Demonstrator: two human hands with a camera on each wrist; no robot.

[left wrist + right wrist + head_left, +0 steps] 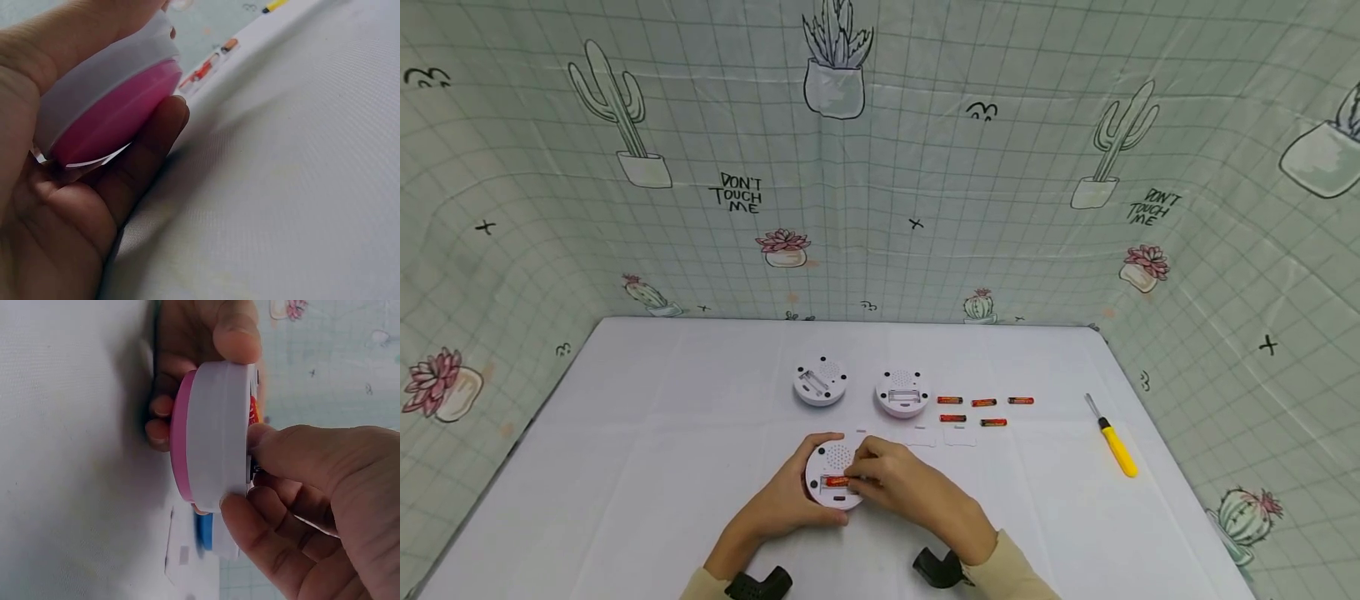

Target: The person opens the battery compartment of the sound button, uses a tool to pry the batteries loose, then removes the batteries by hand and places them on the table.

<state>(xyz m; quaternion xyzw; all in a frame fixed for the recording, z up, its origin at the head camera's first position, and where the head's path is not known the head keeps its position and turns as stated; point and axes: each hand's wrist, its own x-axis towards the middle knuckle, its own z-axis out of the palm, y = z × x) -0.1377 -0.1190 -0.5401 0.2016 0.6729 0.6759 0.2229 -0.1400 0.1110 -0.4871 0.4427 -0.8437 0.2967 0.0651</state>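
My left hand [790,492] grips a round white device [838,457] by its sides, its speaker holes and battery compartment facing up. In the left wrist view, the device's pink underside [119,119] shows between the thumb and fingers. My right hand [898,483] is over the compartment, thumb and fingers pinching a red and black AAA-style battery [837,482] that lies in it. From the right wrist view, the thumb presses on the battery [254,411] while another fingertip touches the device's rim. Part of the battery is hidden beneath the fingers.
Behind my hands stand two similar round devices, one at left [820,392] and one at right [902,404], with bare compartments up. Several red batteries [952,418] lie beside them. Thin white covers [959,437] lie nearer. A yellow-handled screwdriver [1117,450] is far right.
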